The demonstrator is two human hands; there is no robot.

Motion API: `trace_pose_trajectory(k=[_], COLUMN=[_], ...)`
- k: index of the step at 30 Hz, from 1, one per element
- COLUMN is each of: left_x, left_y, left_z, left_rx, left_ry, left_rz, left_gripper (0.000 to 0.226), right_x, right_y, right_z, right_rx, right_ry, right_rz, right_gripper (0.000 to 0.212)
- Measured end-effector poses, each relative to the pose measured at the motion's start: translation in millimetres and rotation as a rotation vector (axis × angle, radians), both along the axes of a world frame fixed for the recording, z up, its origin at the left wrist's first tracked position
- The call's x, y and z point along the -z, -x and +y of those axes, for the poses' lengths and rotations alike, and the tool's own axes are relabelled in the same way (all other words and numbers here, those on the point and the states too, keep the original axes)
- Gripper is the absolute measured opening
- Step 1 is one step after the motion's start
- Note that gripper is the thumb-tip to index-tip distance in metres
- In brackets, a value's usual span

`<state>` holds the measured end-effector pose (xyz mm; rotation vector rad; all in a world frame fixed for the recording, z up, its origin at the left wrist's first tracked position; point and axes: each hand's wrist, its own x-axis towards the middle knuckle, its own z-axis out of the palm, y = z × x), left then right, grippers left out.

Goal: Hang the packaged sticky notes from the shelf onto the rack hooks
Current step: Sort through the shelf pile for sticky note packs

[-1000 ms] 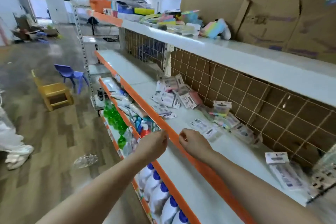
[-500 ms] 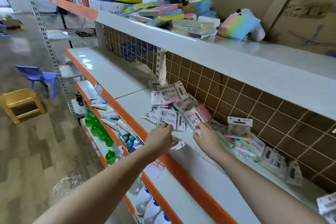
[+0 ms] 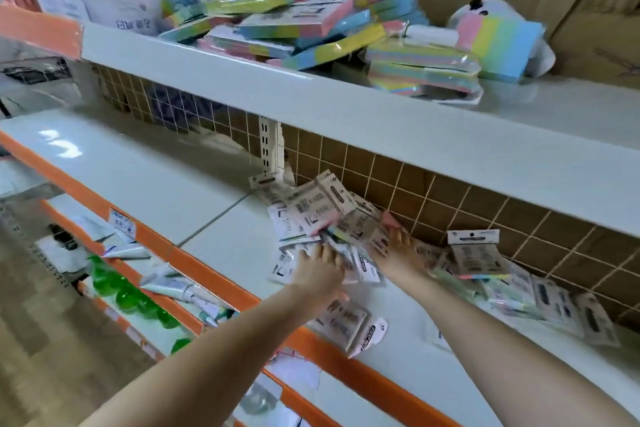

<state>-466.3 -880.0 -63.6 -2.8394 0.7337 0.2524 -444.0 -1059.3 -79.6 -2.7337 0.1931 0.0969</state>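
My left hand (image 3: 320,272) and right hand (image 3: 401,255) rest on the packet pile (image 3: 311,215) at frame centre. Finger state: cannot tell. Wire grid (image 3: 485,204) stands behind; foam pads (image 3: 311,24) upper centre.

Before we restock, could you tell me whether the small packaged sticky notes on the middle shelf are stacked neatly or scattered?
Scattered: the small packaged sticky notes lie overlapping at odd angles on the white middle shelf.

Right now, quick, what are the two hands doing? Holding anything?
Left hand: fingers spread flat on the pile of packets, open, gripping nothing.
Right hand: fingers reach into the same pile; a grip cannot be told.
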Motion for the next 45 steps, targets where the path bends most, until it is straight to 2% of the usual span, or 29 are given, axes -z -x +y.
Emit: trace_pose_trajectory(k=[1, 4, 9, 13, 16, 21, 23, 27, 32, 34, 35, 37, 38, 41, 44, 45], left_x=[0.4, 4.9, 14.8, 18.9, 19.7, 19.7, 16.3, 4.9, -9.6, -12.6, -14.1, -16.7, -18.4, -17.8, -14.7, -13.5], left_y=[-2.4, -9.5, -13.0, -12.2, -13.6, -21.0, -24.3, -26.8, -15.3, -9.4, -6.0, 0.5, 5.9, 21.4, 34.9, 40.4], left_z=[0.3, 0.7, -2.9, -0.6, 1.6, 14.2, 21.3, 32.8, 29.6, 20.0, 13.7, 3.4, -3.3, -23.0, -41.5, -48.0], left_rx=[0.01, 0.033, 0.061, 0.103, 0.118, 0.148, 0.123, 0.049, -0.061, -0.142, -0.192, -0.3, -0.356, -0.478, -0.478, -0.465], left_ry=[0.0, 0.04, 0.079, 0.08, 0.095, 0.193, 0.268, 0.453, 0.842, 1.085, 1.228, 1.444, 1.507, 1.546, 1.505, 1.486], left_rz=[-0.039, -0.13, -0.201, -0.257, -0.257, -0.228, -0.217, -0.233, -0.11, 0.062, 0.163, 0.356, 0.46, 0.692, 0.74, 0.738], left_gripper=[0.071, 0.051, 0.051, 0.037, 0.034, 0.041, 0.047, 0.044, 0.04, 0.039, 0.037, 0.021, 0.013, 0.03, 0.03, 0.028], right_x=[3.8, 9.8, 16.1, 19.0, 21.1, 25.0, 21.0, 0.9, -21.5, -32.4, -39.6, -53.8, -60.2, -70.3, -81.0, -82.6], right_y=[-2.0, -3.7, 18.9, 41.1, 50.7, 63.2, 68.3, 81.6, 100.2, 105.9, 108.7, 112.1, 116.2, 131.1, 156.1, 163.6], right_z=[1.5, 0.6, -5.2, -5.9, 3.0, 10.6, 6.6, -3.1, -18.2, -25.5, -30.0, -37.7, -43.4, -60.6, -74.1, -80.2], right_rx=[0.002, 0.078, 0.008, -0.044, -0.025, -0.045, -0.083, -0.045, 0.067, 0.165, 0.211, 0.244, 0.235, 0.218, 0.193, 0.159], right_ry=[0.039, -0.023, 0.076, 0.037, 0.2, 0.441, 0.373, 0.103, 0.095, 0.044, -0.049, -0.225, -0.247, -0.276, -0.631, -0.617], right_rz=[-0.018, -0.066, -0.043, -0.027, -0.031, -0.091, -0.075, -0.066, -0.217, -0.317, -0.354, -0.352, -0.316, -0.168, 0.04, 0.085], right_gripper=[0.07, 0.082, 0.091, 0.107, 0.111, 0.075, 0.058, 0.021, 0.021, 0.023, 0.025, 0.031, 0.031, 0.026, 0.037, 0.042])
